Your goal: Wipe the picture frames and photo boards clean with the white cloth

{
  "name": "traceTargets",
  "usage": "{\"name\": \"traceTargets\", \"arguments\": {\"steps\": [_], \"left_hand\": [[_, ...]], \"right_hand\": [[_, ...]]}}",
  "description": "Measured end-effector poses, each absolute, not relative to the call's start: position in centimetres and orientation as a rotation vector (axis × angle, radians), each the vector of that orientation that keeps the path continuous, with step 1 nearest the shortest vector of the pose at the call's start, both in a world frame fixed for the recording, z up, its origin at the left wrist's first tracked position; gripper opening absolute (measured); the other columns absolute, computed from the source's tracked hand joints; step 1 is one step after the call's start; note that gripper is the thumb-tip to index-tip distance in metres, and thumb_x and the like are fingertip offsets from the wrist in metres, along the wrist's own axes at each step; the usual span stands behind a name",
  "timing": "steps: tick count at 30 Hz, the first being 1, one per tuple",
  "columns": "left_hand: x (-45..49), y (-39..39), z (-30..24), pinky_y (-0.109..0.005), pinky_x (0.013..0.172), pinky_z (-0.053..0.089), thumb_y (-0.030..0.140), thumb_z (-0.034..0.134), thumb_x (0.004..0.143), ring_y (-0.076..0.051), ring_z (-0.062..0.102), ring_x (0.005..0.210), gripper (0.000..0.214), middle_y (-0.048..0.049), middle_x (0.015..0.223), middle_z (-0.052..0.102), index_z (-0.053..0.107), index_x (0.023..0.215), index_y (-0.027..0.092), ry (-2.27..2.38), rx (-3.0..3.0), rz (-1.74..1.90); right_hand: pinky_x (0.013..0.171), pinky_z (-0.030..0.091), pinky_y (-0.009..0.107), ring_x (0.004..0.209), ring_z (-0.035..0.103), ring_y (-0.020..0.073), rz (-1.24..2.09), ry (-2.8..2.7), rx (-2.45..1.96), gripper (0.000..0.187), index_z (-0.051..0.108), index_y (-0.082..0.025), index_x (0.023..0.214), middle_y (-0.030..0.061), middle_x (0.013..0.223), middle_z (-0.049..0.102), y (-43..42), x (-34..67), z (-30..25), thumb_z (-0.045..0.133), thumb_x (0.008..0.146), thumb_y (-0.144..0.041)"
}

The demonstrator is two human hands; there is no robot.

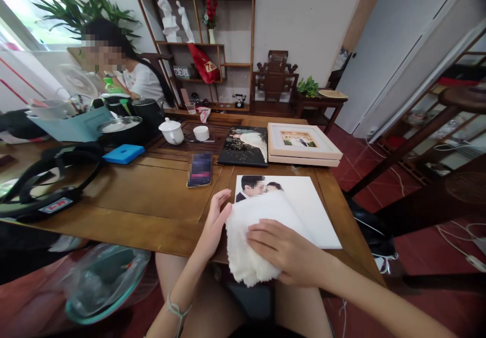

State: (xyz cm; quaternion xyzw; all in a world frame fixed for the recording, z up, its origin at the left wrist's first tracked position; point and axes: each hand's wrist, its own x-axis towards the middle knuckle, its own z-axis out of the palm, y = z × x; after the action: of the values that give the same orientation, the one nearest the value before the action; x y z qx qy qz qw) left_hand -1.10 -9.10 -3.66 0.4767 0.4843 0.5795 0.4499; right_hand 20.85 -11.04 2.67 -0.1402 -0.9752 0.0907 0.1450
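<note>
A white cloth with a fluffy edge covers the lower left of a white photo panel showing two people, and hangs over the table's front edge. My right hand lies on the cloth, its fingers together and slightly bent, pressing and gripping it. At the panel's left side is my left hand, fingers stretched out, the thumb close against the cloth's edge. It holds nothing that I can see. What lies under the cloth is hidden.
Behind the panel lie a dark photo album and a pale framed photo box. A phone, a lidded white teapot, a blue block and headphones are leftward. Another person sits beyond. A lined bin stands below.
</note>
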Motion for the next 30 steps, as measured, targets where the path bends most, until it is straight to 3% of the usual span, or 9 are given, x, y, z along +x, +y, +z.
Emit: {"name": "traceTargets", "arguments": {"steps": [4,8,11,14,16,22,30], "left_hand": [[-1.2,-8.6,-2.6,-0.038,0.107,0.04,0.042,0.06,0.087,-0.025,0.049,0.131,0.037,-0.0094,0.135,0.054,0.052,0.119,0.024,1.214,0.944,1.401],[-1.3,-7.7,-0.8,-0.039,0.096,0.051,0.024,0.074,0.077,-0.022,0.065,0.108,0.053,-0.0136,0.13,0.059,0.045,0.121,0.025,1.201,0.752,1.275],[-1.0,-7.1,0.3,-0.036,0.087,0.054,0.016,0.075,0.075,-0.018,0.069,0.091,0.063,-0.0129,0.111,0.068,0.039,0.127,0.022,1.243,0.764,1.175],[-0.5,-6.7,0.8,-0.029,0.074,0.055,0.013,0.075,0.074,-0.015,0.067,0.081,0.071,-0.0077,0.1,0.068,0.034,0.132,0.022,1.329,0.837,1.161],[-0.3,-6.7,0.9,-0.025,0.068,0.054,0.015,0.076,0.072,-0.014,0.066,0.078,0.07,-0.0048,0.095,0.066,0.038,0.13,0.021,1.364,0.867,1.167],[-1.0,-7.8,2.7,-0.021,0.061,0.052,0.029,0.076,0.071,-0.013,0.064,0.073,0.06,-0.0008,0.088,0.064,0.046,0.123,0.021,1.368,0.894,1.217],[-2.4,-9.8,5.0,-0.021,0.057,0.052,0.045,0.075,0.068,-0.009,0.06,0.06,0.061,0.0003,0.087,0.064,0.051,0.12,0.022,1.315,0.915,1.269]], "right_hand": [[0.115,0.026,0.05,0.132,0.04,0.0263,0.243,-2.804,-0.511,0.057,0.048,-0.009,0.135,0.0131,0.135,0.057,-11.7,22.8,2.5,0.045,0.078,-0.005],[0.117,0.019,0.054,0.139,0.033,0.0232,0.221,-2.726,-0.717,0.065,0.045,-0.016,0.138,0.0096,0.142,0.051,-11.8,26.3,1.6,0.042,0.075,-0.001],[0.117,0.019,0.055,0.142,0.029,0.0244,0.159,-2.644,-0.824,0.066,0.046,-0.016,0.136,0.0113,0.146,0.046,-11.9,27.8,0.7,0.046,0.071,-0.002],[0.114,0.024,0.059,0.142,0.028,0.0306,0.033,-2.576,-0.846,0.058,0.047,-0.014,0.134,0.0164,0.148,0.041,-12.4,27.5,0.2,0.056,0.076,-0.015],[0.112,0.024,0.061,0.142,0.026,0.0339,-0.064,-2.556,-0.845,0.059,0.046,-0.013,0.135,0.0177,0.147,0.043,-12.8,26.7,-0.1,0.059,0.078,-0.02],[0.11,0.024,0.063,0.142,0.024,0.037,-0.22,-2.48,-0.899,0.062,0.043,-0.01,0.139,0.0163,0.147,0.044,-13.6,24.1,-0.6,0.049,0.077,-0.01],[0.101,0.041,0.055,0.135,0.038,0.0361,-0.334,-2.264,-0.82,0.05,0.048,-0.005,0.134,0.018,0.133,0.058,-13.9,21.1,0.4,0.038,0.086,-0.013]]}}
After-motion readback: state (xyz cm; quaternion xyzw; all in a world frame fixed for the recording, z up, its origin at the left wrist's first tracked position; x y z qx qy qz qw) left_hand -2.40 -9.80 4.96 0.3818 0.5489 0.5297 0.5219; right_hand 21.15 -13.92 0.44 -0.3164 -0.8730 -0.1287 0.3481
